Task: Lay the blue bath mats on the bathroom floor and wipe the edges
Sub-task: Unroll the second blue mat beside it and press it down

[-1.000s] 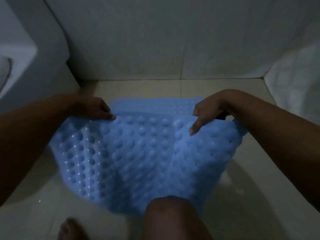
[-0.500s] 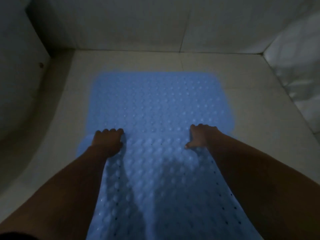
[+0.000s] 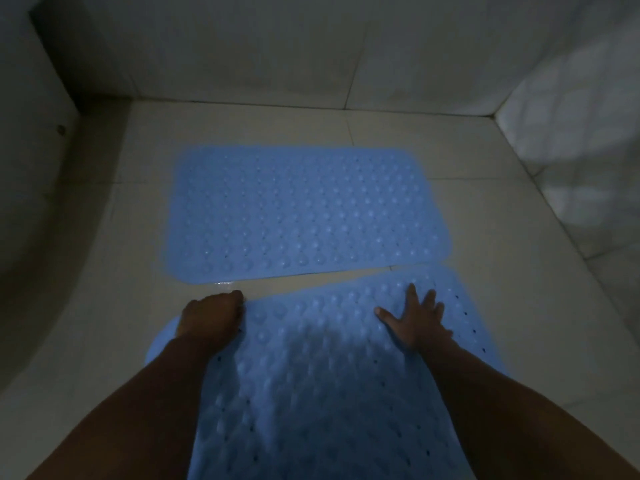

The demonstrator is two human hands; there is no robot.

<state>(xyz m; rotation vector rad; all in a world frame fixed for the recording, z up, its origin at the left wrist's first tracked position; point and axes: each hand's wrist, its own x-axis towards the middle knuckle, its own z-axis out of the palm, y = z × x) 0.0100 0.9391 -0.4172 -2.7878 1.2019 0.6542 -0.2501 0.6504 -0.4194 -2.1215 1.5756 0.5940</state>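
Two blue bumpy bath mats lie on the pale tiled floor. The far mat (image 3: 304, 216) lies flat near the back wall. The near mat (image 3: 322, 375) runs toward me, its far edge slanted, with a thin wedge of floor between the two. My left hand (image 3: 211, 317) rests with curled fingers on the near mat's far left corner; whether it pinches the edge I cannot tell. My right hand (image 3: 414, 318) presses flat on the near mat's far right part, fingers spread.
A white tiled wall (image 3: 277, 46) closes the back, and another wall (image 3: 571, 140) rises on the right. A curved white fixture (image 3: 31, 188) stands on the left. Wet-looking floor tile (image 3: 485, 209) surrounds the mats.
The near mat has been pulled back toward me, opening a gap to the far mat. My right hand has gone from curled to flat and spread.
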